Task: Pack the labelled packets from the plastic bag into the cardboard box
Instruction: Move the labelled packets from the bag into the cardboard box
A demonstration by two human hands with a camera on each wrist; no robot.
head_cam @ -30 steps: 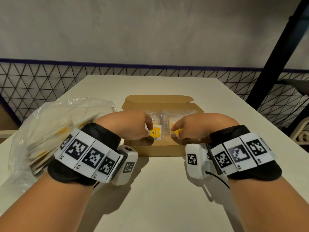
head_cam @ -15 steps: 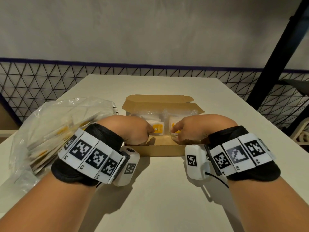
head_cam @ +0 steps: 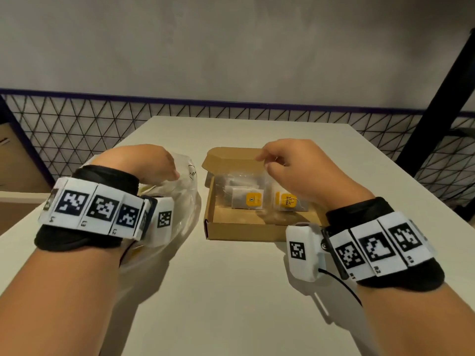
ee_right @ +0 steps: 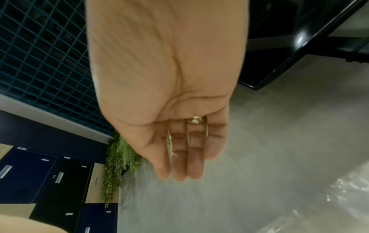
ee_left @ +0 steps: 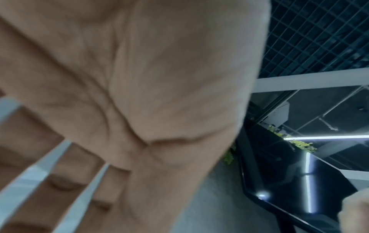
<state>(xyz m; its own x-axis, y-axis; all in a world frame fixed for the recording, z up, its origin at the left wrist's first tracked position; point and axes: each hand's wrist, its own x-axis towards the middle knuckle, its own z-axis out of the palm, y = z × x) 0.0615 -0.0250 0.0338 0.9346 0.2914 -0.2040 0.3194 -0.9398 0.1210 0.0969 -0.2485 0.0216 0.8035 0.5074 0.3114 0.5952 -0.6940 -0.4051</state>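
The open cardboard box [head_cam: 257, 231] sits at the table's middle. Two clear packets lie side by side inside it, a left packet [head_cam: 246, 201] and a right packet [head_cam: 285, 201], each with a yellow label. My right hand [head_cam: 272, 163] hovers above the box's back half; in the right wrist view its fingers [ee_right: 179, 157] are straight and empty. The crumpled plastic bag [head_cam: 186, 201] lies left of the box, with more packets dimly showing through it. My left hand [head_cam: 164, 168] is over the bag's top; in the blurred left wrist view its fingers [ee_left: 60, 181] look spread and nothing is seen in them.
The box's lid flap [head_cam: 231, 156] stands up at the back. Bare white table [head_cam: 231, 304] stretches in front of the box. A wire mesh fence [head_cam: 77, 129] runs behind the table, and a black post [head_cam: 437, 104] rises at the right.
Both hands have left the packets in the box. The left hand moved left over the plastic bag; the right hand lifted above the box. The view has swung, so the box now sits right of centre.
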